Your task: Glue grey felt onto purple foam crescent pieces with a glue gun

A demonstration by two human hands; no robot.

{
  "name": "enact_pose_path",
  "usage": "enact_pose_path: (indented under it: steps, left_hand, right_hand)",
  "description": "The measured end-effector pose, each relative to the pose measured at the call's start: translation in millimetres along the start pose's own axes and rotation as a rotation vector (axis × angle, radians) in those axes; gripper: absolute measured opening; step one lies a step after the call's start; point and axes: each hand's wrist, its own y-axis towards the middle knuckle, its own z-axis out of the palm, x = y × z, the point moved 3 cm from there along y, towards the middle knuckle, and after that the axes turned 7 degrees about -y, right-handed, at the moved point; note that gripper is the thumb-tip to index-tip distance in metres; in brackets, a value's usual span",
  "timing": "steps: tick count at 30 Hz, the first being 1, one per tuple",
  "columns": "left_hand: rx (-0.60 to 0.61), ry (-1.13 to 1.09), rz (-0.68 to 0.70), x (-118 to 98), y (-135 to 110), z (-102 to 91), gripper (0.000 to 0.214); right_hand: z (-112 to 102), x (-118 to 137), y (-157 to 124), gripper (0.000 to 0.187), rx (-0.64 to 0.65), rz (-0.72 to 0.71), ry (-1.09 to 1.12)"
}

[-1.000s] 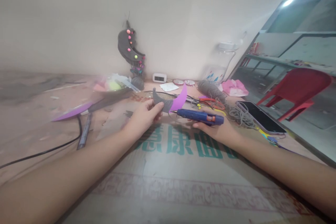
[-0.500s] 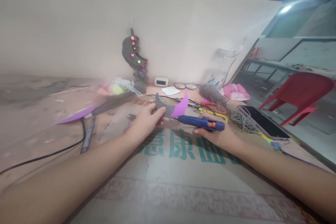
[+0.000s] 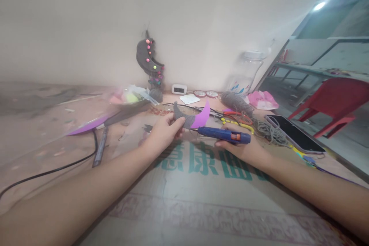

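Pinched in my left hand (image 3: 168,127) is a crescent-shaped cutout (image 3: 201,117), its left part wrapped in grey yarn (image 3: 184,117) and its right horn bare purple. My right hand (image 3: 238,144) grips a blue glue gun (image 3: 220,133) that lies on its side and points left. The nozzle is at the lower edge of the crescent, near where the yarn wrapping ends; whether it touches I cannot tell. A ball of grey yarn (image 3: 235,101) lies behind my right hand, with loose strands (image 3: 271,132) to its right.
Pliers with orange handles (image 3: 240,116) and yellow handles (image 3: 239,125) lie beyond the glue gun. A phone (image 3: 294,133) is at the right edge, a clear jug (image 3: 249,71) behind. A decorated grey crescent (image 3: 145,57) hangs on the wall. A marker (image 3: 100,148) and black cable (image 3: 57,173) lie left.
The whole scene has shifted slightly right in view. Both hands keep their holds, and the glue gun's nozzle stays at the crescent's lower edge.
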Motion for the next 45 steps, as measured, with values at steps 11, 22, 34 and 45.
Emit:
enact_pose_path:
  steps: [11, 22, 34, 45]
  left_hand:
    - [-0.011, 0.023, 0.01, 0.9, 1.2, -0.7, 0.022]
    - [0.005, 0.051, 0.02, 4.4, 1.8, -3.5, 0.024]
    - [0.006, 0.051, 0.002, 3.4, 1.1, -3.5, 0.024]
    - [0.015, 0.065, 0.008, 4.4, 2.1, -3.7, 0.023]
  right_hand:
    - [0.8, -0.3, 0.2, 0.024, -0.02, -0.019, -0.027]
    - [0.5, -1.4, -1.7, 0.025, -0.043, -0.01, -0.058]
    - [-1.0, -3.2, -0.6, 0.029, -0.055, 0.032, -0.093]
    - [0.0, -7.0, -2.5, 0.029, -0.124, 0.042, -0.114]
